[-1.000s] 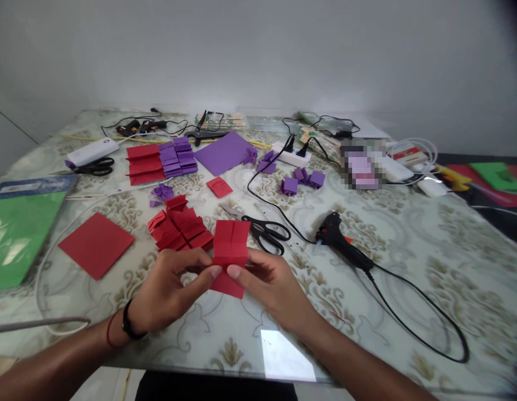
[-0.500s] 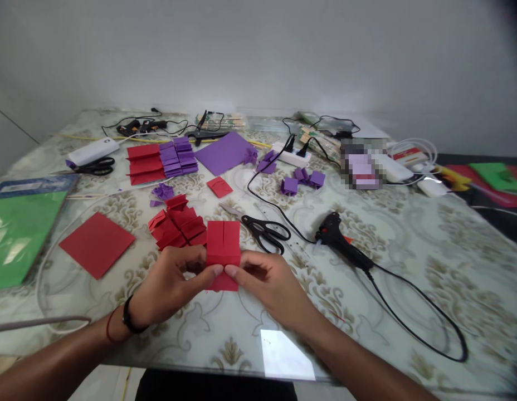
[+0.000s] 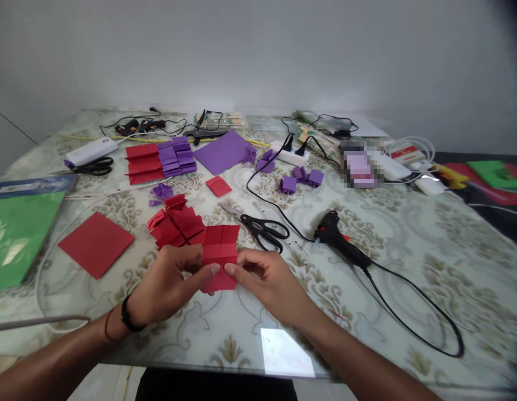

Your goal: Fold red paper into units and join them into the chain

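Between both hands is a folded red paper piece (image 3: 220, 248), creased across its width and held just above the table's near side. My left hand (image 3: 170, 281) grips its left edge, thumb on the front face and fingers behind. My right hand (image 3: 270, 281) pinches the right edge the same way, the two thumb tips almost meeting. Just behind lie several folded red paper pieces (image 3: 177, 223) in a pile. A flat red paper square (image 3: 96, 245) rests to the left. Black-handled scissors (image 3: 262, 228) lie beyond my right hand.
A black glue gun (image 3: 342, 239) with a looped cord lies at the right. Purple folded pieces (image 3: 177, 157), a purple sheet (image 3: 223, 151) and a white power strip (image 3: 288, 153) stand farther back. A green paper pack (image 3: 24, 234) is at the left. White cable runs along the left side.
The upper part of the red paper piece has tilted and bent along its crease. Both hands keep their hold, with hardly any shift.
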`<action>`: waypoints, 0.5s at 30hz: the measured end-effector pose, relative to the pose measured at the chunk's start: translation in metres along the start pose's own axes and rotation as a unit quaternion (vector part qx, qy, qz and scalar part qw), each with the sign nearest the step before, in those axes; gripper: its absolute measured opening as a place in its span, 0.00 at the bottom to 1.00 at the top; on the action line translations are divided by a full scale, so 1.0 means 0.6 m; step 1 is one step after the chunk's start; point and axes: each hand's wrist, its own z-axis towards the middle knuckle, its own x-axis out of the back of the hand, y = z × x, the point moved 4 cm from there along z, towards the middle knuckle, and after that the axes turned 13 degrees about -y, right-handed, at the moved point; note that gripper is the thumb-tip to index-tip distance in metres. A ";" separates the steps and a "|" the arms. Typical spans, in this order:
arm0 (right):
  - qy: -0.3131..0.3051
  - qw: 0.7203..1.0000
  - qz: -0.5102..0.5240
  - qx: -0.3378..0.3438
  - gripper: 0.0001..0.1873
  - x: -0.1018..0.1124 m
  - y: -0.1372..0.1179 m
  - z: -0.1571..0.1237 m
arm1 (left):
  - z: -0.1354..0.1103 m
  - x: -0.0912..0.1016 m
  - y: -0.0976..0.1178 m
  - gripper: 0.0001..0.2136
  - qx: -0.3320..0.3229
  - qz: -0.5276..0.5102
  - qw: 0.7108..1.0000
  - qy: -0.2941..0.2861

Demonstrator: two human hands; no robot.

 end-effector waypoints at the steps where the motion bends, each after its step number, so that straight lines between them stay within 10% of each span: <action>1: 0.001 1.000 -0.009 0.000 0.22 0.001 0.000 0.000 | 0.001 0.001 0.002 0.18 0.007 0.018 1.000 -0.004; 15: 0.047 0.998 0.037 -0.011 0.21 0.013 0.005 0.000 | 0.004 -0.007 -0.003 0.17 0.030 -0.130 0.988 -0.076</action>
